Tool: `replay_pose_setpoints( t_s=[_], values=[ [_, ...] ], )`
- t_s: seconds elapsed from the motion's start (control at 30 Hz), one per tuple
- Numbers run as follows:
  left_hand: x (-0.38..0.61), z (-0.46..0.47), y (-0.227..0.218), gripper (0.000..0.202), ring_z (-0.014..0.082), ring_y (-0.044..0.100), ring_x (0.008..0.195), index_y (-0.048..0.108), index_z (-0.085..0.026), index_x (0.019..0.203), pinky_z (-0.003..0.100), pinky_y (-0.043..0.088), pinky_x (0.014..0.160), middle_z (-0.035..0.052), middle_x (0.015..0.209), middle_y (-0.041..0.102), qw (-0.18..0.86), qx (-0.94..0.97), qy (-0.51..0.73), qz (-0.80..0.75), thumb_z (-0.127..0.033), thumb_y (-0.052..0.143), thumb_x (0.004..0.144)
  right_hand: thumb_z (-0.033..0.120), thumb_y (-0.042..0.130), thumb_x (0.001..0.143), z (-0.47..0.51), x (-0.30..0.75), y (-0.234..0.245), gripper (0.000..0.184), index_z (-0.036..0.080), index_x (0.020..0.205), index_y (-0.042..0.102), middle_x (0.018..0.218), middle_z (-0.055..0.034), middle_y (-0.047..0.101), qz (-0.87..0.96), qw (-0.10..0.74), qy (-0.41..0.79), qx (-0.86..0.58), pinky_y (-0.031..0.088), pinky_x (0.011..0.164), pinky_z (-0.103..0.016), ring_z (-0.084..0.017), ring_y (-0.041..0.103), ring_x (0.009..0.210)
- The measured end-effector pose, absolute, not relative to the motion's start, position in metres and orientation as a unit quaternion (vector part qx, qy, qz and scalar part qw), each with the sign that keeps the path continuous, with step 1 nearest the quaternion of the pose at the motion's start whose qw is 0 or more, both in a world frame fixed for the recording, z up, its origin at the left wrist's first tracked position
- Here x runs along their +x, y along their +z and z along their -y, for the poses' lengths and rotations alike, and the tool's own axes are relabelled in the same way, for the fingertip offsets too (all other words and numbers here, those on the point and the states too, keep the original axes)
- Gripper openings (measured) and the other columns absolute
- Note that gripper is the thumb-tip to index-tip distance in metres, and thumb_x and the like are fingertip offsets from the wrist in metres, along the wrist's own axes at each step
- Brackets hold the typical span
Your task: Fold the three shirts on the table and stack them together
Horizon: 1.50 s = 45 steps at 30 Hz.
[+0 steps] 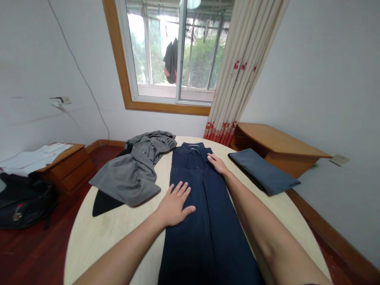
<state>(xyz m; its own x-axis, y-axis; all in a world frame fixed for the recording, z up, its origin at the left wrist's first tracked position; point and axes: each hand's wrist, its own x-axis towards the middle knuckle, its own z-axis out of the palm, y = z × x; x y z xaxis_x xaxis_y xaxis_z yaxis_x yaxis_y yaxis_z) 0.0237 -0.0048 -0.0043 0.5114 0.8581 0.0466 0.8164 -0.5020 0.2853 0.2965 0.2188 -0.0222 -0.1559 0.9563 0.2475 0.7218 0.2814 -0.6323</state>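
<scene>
A dark navy collared shirt (pixel 202 221) lies as a long narrow strip down the middle of a round pale wooden table (pixel 97 237), collar at the far end. My left hand (pixel 175 204) rests flat on the shirt's left edge, fingers spread, holding nothing. My right hand (pixel 217 164) lies flat near the collar on the shirt's right side, fingers stretched out, also empty.
A crumpled grey garment (pixel 133 172) over a black one (pixel 102 202) lies on the table's left. A folded blue-grey cloth (pixel 263 171) sits at the right. Wooden cabinets stand on both sides, one at the right (pixel 279 148); a black bag (pixel 23 202) is on the floor.
</scene>
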Motion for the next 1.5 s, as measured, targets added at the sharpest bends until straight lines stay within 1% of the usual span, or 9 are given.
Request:
replay_pose_setpoints(
  t_s=[0.53,0.6,0.67,0.77,0.9,1.03,1.2,1.37,1.5],
  values=[
    [0.012,0.052,0.006,0.078,0.0316,0.008,0.153,0.027,-0.021,0.157,0.057,0.009,0.121,0.0108,0.164,0.015,0.116,0.902,0.047,-0.414,-0.067,0.035,0.096,0.06,0.043,0.094,-0.025,0.336,-0.014,0.058,0.024,0.135,0.062,0.148,-0.0054,0.051,0.817,0.251,0.211,-0.474,0.025,0.121,-0.048,-0.026,0.038,0.144],
    [-0.001,0.063,0.008,0.067,0.0277,0.013,0.152,0.032,-0.024,0.155,0.053,0.01,0.122,0.0075,0.163,0.021,0.153,0.91,0.067,-0.38,-0.059,0.037,0.098,0.056,0.043,0.093,-0.008,0.345,-0.015,0.056,0.022,0.134,0.063,0.147,-0.0069,0.053,0.815,0.265,0.223,-0.465,0.027,0.121,-0.046,-0.025,0.041,0.142],
    [-0.019,0.069,0.007,0.052,0.0217,0.024,0.15,0.043,-0.026,0.15,0.046,0.016,0.124,0.0035,0.16,0.033,0.198,0.903,0.118,-0.362,-0.039,0.037,0.1,0.049,0.043,0.093,0.005,0.351,-0.015,0.054,0.019,0.133,0.064,0.146,-0.0088,0.054,0.806,0.281,0.231,-0.468,0.028,0.12,-0.045,-0.024,0.045,0.14],
    [-0.044,0.07,0.004,0.053,0.0187,0.038,0.144,0.059,-0.022,0.136,0.04,0.026,0.122,0.0029,0.15,0.05,0.227,0.88,0.18,-0.377,-0.016,0.041,0.087,0.043,0.043,0.091,0.02,0.355,-0.012,0.051,0.019,0.13,0.066,0.145,-0.0099,0.055,0.803,0.278,0.229,-0.475,0.029,0.119,-0.045,-0.024,0.047,0.138],
    [-0.053,0.072,0.01,0.052,0.0229,0.04,0.143,0.065,-0.018,0.127,0.044,0.028,0.121,0.0072,0.148,0.052,0.198,0.888,0.172,-0.377,-0.014,0.046,0.079,0.052,0.047,0.09,0.039,0.357,-0.003,0.053,0.022,0.127,0.068,0.148,-0.0105,0.052,0.83,0.242,0.226,-0.449,0.028,0.118,-0.052,-0.029,0.041,0.142],
    [-0.041,0.085,0.025,0.049,0.0271,0.039,0.143,0.067,-0.023,0.125,0.05,0.024,0.121,0.0064,0.15,0.049,0.208,0.902,0.126,-0.356,-0.019,0.056,0.077,0.067,0.058,0.083,0.065,0.356,0.007,0.06,0.022,0.121,0.072,0.154,-0.0129,0.043,0.848,0.208,0.251,-0.417,0.027,0.118,-0.052,-0.033,0.035,0.145],
    [-0.028,0.1,0.029,0.045,0.0258,0.043,0.141,0.071,-0.027,0.118,0.051,0.023,0.121,0.0027,0.145,0.055,0.207,0.909,0.121,-0.341,-0.012,0.056,0.078,0.064,0.066,0.08,0.098,0.349,0.01,0.047,0.028,0.106,0.078,0.151,-0.0098,0.047,0.853,0.197,0.254,-0.412,0.022,0.119,-0.055,-0.034,0.03,0.147],
    [-0.026,0.114,0.03,0.038,0.0228,0.059,0.127,0.075,-0.025,0.11,0.044,0.037,0.115,0.0034,0.122,0.072,0.246,0.907,0.156,-0.305,-0.01,0.049,0.086,0.054,0.058,0.09,0.119,0.344,0.016,0.035,0.026,0.091,0.079,0.122,-0.012,0.07,0.853,0.22,0.272,-0.387,0.019,0.116,-0.064,-0.033,0.054,0.13],
    [-0.028,0.13,0.059,0.034,0.0213,0.067,0.113,0.077,-0.023,0.109,0.032,0.049,0.102,0.0047,0.112,0.076,0.366,0.873,0.17,-0.274,-0.013,0.05,0.089,0.051,0.06,0.091,0.133,0.337,0.058,0.034,0.022,0.091,0.078,0.101,-0.0112,0.076,0.858,0.189,0.366,-0.308,0.035,0.111,-0.053,-0.027,0.068,0.107]
  ],
)
